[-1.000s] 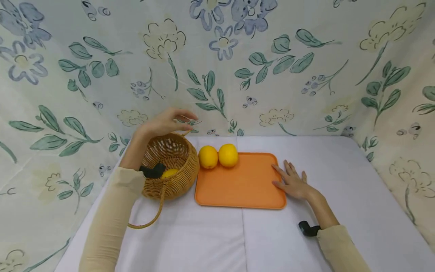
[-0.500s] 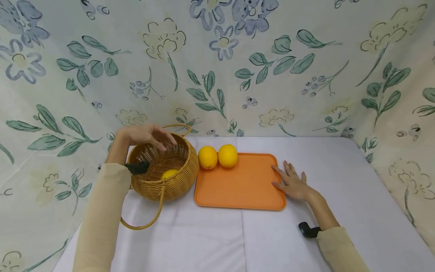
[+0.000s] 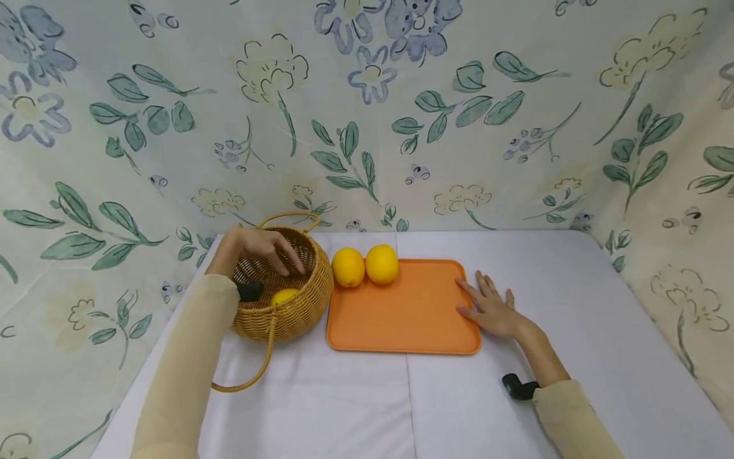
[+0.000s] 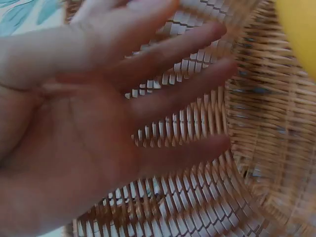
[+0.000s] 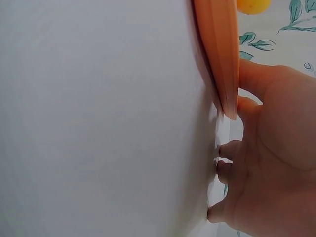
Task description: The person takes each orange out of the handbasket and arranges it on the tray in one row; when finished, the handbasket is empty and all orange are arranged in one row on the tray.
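Note:
The left hand (image 3: 266, 247) reaches into the mouth of the wicker basket (image 3: 304, 306), its fingers spread and holding nothing. In the left wrist view the palm (image 4: 74, 143) faces the camera with woven wicker (image 4: 266, 123) behind it. One yellow fruit (image 3: 283, 296) lies inside the basket, below the fingers. At the right edge of the orange tray (image 3: 407, 312), the right hand (image 3: 494, 310) rests with spread fingers, thumb and forefinger touching the rim. Two yellow fruits (image 3: 348, 267) (image 3: 381, 264) sit side by side at the tray's back left.
One basket handle (image 3: 260, 370) hangs down in front onto the white cloth (image 3: 321, 408), the other stands behind against the floral backdrop (image 3: 424, 115). The basket stands close to the tray's left edge.
The left hand has moved from above the basket's back rim, leftward, then down and into the basket's mouth. The right hand, the tray and the two fruits on it have stayed in place.

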`<act>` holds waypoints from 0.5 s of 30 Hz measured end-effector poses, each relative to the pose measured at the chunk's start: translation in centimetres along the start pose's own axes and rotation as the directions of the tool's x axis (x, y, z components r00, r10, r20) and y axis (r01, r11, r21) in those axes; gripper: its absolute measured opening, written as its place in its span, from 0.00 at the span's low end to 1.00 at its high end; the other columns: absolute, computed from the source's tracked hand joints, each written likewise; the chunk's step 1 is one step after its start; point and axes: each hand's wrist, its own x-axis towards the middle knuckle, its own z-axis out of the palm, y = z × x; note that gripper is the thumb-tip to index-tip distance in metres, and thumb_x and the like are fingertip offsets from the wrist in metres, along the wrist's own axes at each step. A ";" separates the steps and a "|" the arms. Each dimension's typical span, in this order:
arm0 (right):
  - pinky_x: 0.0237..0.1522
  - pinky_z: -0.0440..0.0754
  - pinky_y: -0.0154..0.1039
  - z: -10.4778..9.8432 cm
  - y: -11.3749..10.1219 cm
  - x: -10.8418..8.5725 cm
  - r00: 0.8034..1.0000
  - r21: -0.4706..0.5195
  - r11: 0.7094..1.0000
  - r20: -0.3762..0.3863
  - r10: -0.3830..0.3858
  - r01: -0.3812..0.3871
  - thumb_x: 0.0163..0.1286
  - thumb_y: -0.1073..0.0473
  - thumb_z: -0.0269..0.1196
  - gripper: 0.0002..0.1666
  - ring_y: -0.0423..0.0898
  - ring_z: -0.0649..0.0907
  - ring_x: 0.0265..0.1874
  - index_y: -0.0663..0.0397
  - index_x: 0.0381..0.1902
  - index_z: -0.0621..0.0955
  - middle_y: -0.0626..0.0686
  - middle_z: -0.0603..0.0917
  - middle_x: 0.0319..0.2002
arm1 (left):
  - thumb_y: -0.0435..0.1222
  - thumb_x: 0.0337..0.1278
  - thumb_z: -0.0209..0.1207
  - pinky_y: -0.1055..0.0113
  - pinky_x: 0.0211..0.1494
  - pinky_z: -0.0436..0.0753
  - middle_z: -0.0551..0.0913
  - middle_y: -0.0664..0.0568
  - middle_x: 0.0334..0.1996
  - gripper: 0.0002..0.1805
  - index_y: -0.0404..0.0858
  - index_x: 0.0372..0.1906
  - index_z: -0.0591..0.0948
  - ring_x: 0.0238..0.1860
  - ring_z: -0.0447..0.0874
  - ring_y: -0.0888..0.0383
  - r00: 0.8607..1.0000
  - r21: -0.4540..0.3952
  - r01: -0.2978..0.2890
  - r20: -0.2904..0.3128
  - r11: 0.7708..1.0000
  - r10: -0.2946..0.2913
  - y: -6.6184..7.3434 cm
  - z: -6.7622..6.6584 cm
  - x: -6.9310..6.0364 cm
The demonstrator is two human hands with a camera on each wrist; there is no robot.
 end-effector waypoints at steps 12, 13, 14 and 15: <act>0.68 0.25 0.83 0.1 0.1 0.1 1.000 -0.014 1.000 0.001 0.010 -0.010 0.78 0.38 0.55 0.45 0.76 0.39 0.79 0.50 0.82 0.56 0.74 0.37 0.81 | 0.26 0.65 0.64 0.60 0.54 0.88 0.86 0.48 0.58 0.17 0.37 0.57 0.87 0.47 0.85 0.57 0.965 -0.179 0.195 0.213 0.964 -0.155 -1.3 1.0 0.8; 0.68 0.25 0.83 0.1 0.1 0.1 1.000 -0.010 1.000 0.001 0.009 -0.009 0.78 0.38 0.56 0.45 0.76 0.38 0.79 0.51 0.82 0.56 0.75 0.37 0.81 | 0.26 0.64 0.64 0.60 0.53 0.88 0.85 0.48 0.58 0.17 0.37 0.57 0.87 0.46 0.85 0.57 0.964 -0.190 0.201 0.211 0.961 -0.160 -1.4 1.0 0.8; 0.67 0.25 0.83 0.1 0.1 0.1 1.000 -0.009 1.000 0.001 0.008 -0.008 0.78 0.38 0.56 0.45 0.76 0.38 0.79 0.51 0.82 0.56 0.75 0.37 0.81 | 0.26 0.64 0.64 0.60 0.52 0.88 0.85 0.48 0.57 0.17 0.38 0.57 0.87 0.45 0.86 0.57 0.965 -0.194 0.202 0.207 0.960 -0.161 -1.4 1.1 0.9; 0.67 0.25 0.83 0.2 0.1 0.1 1.000 -0.009 1.000 0.001 0.007 -0.007 0.78 0.38 0.56 0.45 0.76 0.38 0.79 0.51 0.82 0.56 0.75 0.37 0.81 | 0.26 0.64 0.64 0.60 0.52 0.89 0.85 0.48 0.56 0.18 0.38 0.57 0.87 0.44 0.86 0.56 0.965 -0.196 0.199 0.208 0.960 -0.158 -1.5 1.2 0.9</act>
